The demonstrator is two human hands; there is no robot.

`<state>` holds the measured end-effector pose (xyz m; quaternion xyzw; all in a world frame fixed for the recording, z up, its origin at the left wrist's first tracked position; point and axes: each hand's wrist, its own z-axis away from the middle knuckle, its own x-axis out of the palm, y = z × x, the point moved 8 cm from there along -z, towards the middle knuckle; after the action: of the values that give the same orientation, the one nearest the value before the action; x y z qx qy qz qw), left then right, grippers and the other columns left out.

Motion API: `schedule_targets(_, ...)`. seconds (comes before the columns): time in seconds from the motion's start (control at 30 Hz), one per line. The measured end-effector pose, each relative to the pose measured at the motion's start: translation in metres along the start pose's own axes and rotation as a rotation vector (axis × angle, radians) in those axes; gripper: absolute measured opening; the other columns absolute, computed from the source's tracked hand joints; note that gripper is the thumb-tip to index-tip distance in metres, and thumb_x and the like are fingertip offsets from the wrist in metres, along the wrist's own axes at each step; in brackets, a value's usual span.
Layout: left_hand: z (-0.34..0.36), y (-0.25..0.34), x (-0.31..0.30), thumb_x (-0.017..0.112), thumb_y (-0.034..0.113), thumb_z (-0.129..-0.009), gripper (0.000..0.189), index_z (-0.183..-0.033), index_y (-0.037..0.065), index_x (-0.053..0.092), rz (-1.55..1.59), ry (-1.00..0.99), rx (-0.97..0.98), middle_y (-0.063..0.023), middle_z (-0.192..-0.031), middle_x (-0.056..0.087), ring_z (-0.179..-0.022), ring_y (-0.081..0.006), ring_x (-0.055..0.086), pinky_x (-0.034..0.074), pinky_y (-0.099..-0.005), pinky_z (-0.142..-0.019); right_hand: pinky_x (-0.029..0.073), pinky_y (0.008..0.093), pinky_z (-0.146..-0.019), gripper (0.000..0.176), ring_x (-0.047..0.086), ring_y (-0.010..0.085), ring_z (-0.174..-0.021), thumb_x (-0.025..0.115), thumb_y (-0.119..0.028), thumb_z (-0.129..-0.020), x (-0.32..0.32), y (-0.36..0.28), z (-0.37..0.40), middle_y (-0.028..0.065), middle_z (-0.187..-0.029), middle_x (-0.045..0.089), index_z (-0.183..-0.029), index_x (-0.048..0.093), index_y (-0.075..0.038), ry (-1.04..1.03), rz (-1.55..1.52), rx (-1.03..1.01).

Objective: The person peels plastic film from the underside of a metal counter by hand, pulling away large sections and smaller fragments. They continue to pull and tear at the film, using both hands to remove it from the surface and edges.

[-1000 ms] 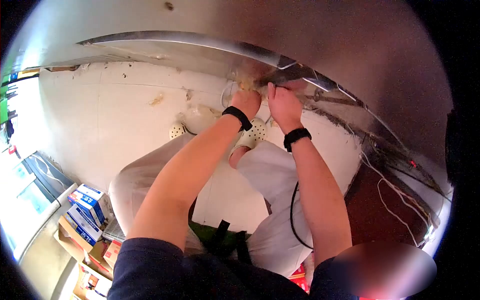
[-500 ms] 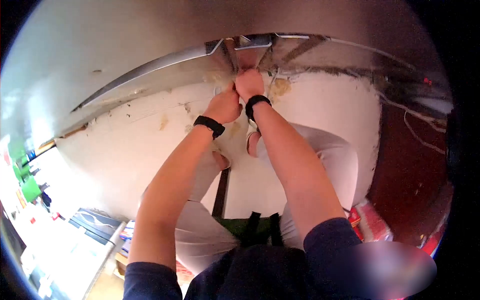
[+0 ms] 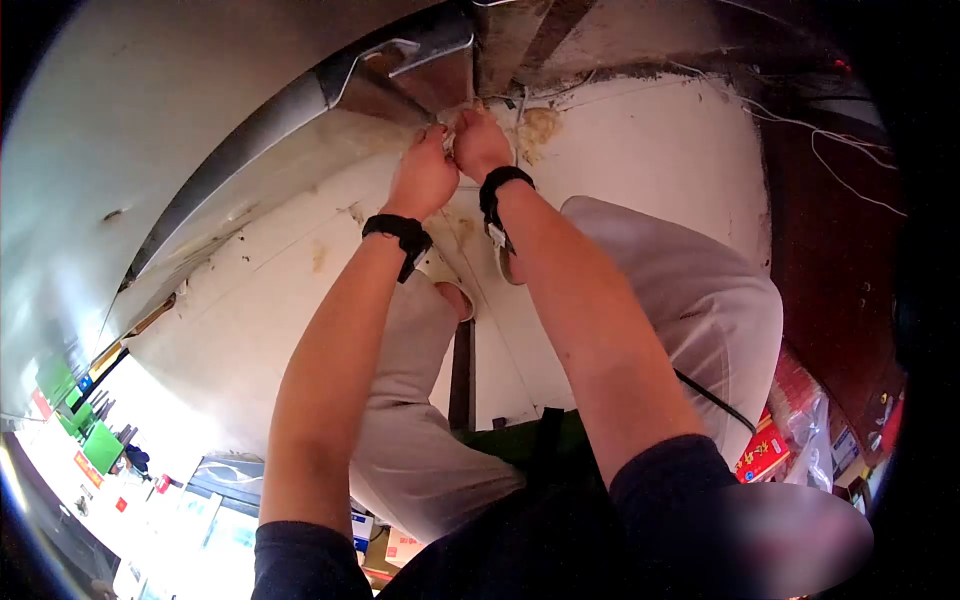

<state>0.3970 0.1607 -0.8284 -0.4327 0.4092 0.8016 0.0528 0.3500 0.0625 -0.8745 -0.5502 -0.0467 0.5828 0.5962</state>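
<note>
A small pale piece (image 3: 449,146), too unclear to be named, is seen between the left hand (image 3: 422,176) and the right hand (image 3: 482,143), just below a metal flap (image 3: 440,84). Both hands are held close together and curled; whether the piece is grasped or only touched by either cannot be told. Close two-handed work seems to be in hand, and fine control is judged to be called for by the next move, with knuckles kept clear of the flap. A yellowish stain (image 3: 541,128) is seen right of the hands. Farther out, a red box (image 3: 763,450) is seen beside the right trouser leg (image 3: 690,270).
</note>
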Motion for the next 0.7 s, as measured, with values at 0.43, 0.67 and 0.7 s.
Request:
schedule_targets(0.43, -0.023, 0.018, 0.016, 0.049, 0.048, -0.089, 0.055, -0.091, -0.004, 0.065, -0.017, -0.114, -0.209, -0.0315, -0.093, 0.061, -0.093, -0.0439, 0.058, 0.046, -0.0468, -0.081, 0.048, 0.0450, -0.074, 0.032, 0.060, 0.0380, -0.090, 0.048, -0.036, -0.086, 0.013, 0.034, 0.018, 0.0162, -0.094, 0.066, -0.092, 0.063, -0.009, -0.063, -0.105, 0.121)
schedule_targets(0.67, -0.037, 0.009, 0.047, 0.045, 0.046, -0.091, 0.057, -0.087, -0.007, 0.065, -0.360, -0.202, -0.319, -0.0296, -0.090, 0.062, -0.092, -0.0430, 0.060, 0.048, -0.0466, -0.082, 0.050, 0.0472, -0.078, 0.044, 0.061, 0.0360, -0.097, 0.037, -0.042, -0.090, 0.022, 0.050, 0.018, 0.0141, -0.101, 0.066, -0.097, 0.066, -0.009, -0.162, -0.204, 0.270)
schedule_targets(0.7, -0.039, 0.008, 0.047, 0.042, 0.046, -0.092, 0.057, -0.082, -0.005, 0.066, -0.417, -0.132, -0.290, -0.0288, -0.085, 0.062, -0.086, -0.0426, 0.060, 0.048, -0.0480, -0.079, 0.050, 0.0472, -0.078, 0.044, 0.061, 0.0360, -0.097, 0.037, -0.042, -0.090, 0.025, 0.051, 0.018, 0.0141, -0.101, 0.066, -0.097, 0.066, -0.009, -0.168, -0.218, 0.275)
